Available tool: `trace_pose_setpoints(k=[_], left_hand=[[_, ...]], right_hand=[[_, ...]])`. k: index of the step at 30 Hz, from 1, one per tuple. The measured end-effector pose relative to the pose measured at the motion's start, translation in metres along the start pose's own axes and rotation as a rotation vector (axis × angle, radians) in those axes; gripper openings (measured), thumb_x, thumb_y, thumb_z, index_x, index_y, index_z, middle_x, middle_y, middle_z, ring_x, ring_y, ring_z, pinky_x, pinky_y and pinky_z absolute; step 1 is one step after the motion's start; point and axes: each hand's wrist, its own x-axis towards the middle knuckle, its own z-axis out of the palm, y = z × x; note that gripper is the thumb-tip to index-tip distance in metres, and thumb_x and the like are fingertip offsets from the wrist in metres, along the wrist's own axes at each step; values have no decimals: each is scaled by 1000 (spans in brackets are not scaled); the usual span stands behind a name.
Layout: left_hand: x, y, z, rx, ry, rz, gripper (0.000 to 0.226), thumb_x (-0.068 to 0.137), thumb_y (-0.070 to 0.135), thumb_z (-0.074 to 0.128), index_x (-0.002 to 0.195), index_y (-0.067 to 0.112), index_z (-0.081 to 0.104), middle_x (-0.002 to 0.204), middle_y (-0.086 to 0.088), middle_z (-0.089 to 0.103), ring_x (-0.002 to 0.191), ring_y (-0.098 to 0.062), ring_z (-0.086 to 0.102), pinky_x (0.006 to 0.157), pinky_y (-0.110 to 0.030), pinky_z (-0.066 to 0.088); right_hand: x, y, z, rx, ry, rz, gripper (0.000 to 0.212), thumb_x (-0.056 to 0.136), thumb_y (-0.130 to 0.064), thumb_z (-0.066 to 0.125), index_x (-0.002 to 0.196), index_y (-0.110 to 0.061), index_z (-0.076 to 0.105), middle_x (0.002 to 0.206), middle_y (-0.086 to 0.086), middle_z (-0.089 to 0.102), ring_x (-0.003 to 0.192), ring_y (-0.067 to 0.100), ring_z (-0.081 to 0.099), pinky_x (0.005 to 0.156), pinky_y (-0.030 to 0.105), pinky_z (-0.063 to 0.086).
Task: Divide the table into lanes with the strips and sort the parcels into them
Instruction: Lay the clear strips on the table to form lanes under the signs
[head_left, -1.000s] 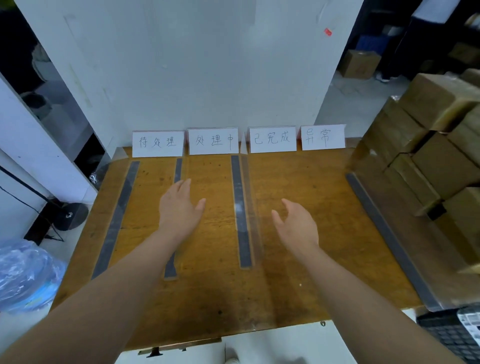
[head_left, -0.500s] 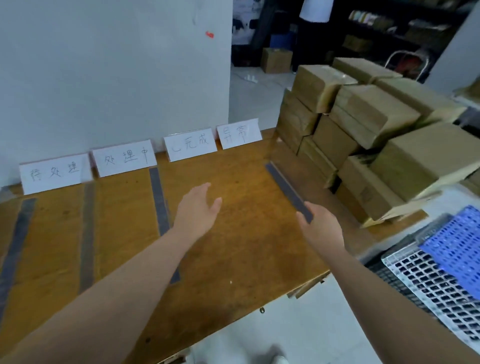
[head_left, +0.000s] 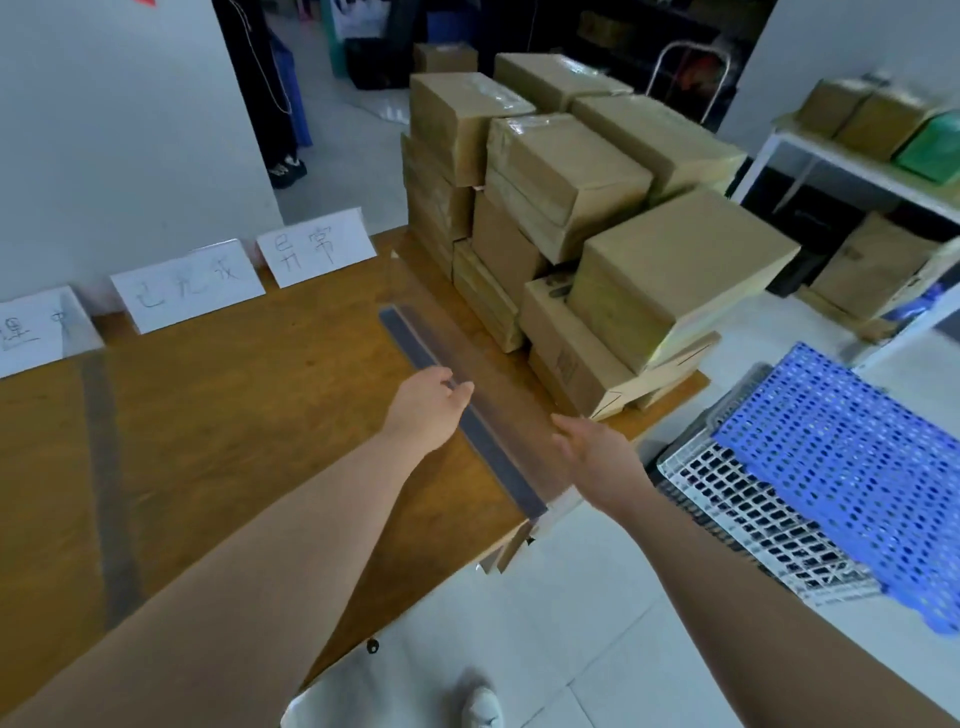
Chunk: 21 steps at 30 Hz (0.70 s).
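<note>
A long grey strip (head_left: 485, 447) lies slantwise on the wooden table (head_left: 249, 415) near its right end. My left hand (head_left: 423, 415) reaches over its middle, fingertips touching it. My right hand (head_left: 597, 460) hovers open just right of the strip, near the table's front corner, holding nothing. Several brown taped parcels (head_left: 566, 208) are stacked on the table's right end, just beyond the strip. Another grey strip (head_left: 106, 467) lies flat farther left. Hand-written label cards (head_left: 314, 252) stand along the back edge.
A blue perforated panel (head_left: 841, 467) lies on a white lattice crate (head_left: 748, 512) on the floor to the right. A white shelf (head_left: 852, 171) with more boxes stands at the far right. Someone's shoes (head_left: 285, 169) show in the doorway behind.
The view has swung right from the table's middle to its right end. Both hands moved right with it; my left hand now touches the rightmost strip and my right hand is beside it.
</note>
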Motion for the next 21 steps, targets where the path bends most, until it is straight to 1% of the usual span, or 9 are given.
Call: trace_pose_setpoints(k=[1,4,7,9,12,15,17,19,21], left_hand=[[5,6,8,-16,-8,-7,56,101,45,43,143,8,47,143,-9,53,131,-24,49,101,-29,40],[17,21,29,-81,-17,-59,58,99,48,47,143,10,48,144,-11,52,130,-27,50,96,-29,43],[29,30,42,-165,-3,-119,59,95,52,53,134,9,55,132,-12,60,117,-29,59,81,-29,47],[31,33,48,-203,3,-159,60,93,50,58,135,9,53,127,-10,62,113,-29,61,81,-29,50],[31,31,52,-264,-19,-208,62,89,46,65,138,11,50,122,-11,65,108,-26,65,87,-35,57],[29,32,47,-458,-65,-309,58,90,34,69,141,16,48,117,-8,65,97,-18,67,82,-37,59],[28,32,42,-558,-123,-374,55,91,26,70,140,18,48,114,-6,65,94,-16,67,84,-39,59],[26,29,38,-644,-177,-418,54,91,21,69,140,19,47,111,-6,66,95,-18,67,85,-41,58],[26,25,34,-688,-213,-438,53,91,18,69,140,19,48,110,-6,67,97,-19,68,86,-42,58]], right_hand=[[0,3,-1,6,-15,-20,34,102,-24,43,132,-16,56,129,3,62,117,19,56,99,29,44],[1,11,-5,81,-68,-39,33,102,-26,45,132,-25,58,128,-5,62,117,12,55,91,18,40],[6,19,-6,184,-104,-51,31,100,-26,47,129,-30,60,122,-9,64,108,7,56,81,8,33],[9,22,-6,219,-120,-63,31,100,-26,48,128,-30,61,119,-9,65,102,3,54,73,4,31],[11,27,-5,282,-110,-69,30,100,-27,48,127,-29,62,115,-10,66,95,0,52,70,2,33],[12,30,-5,331,-122,-59,30,100,-27,47,126,-29,62,107,-17,62,96,-1,52,71,3,33],[12,31,-4,345,-124,-59,30,101,-27,47,126,-28,63,104,-18,59,95,-1,52,70,3,33],[11,31,-4,349,-122,-59,30,102,-25,46,127,-26,63,109,-14,63,95,1,53,70,3,34],[12,32,-3,343,-118,-52,31,102,-25,46,128,-24,62,119,-9,65,100,3,54,78,6,36]])
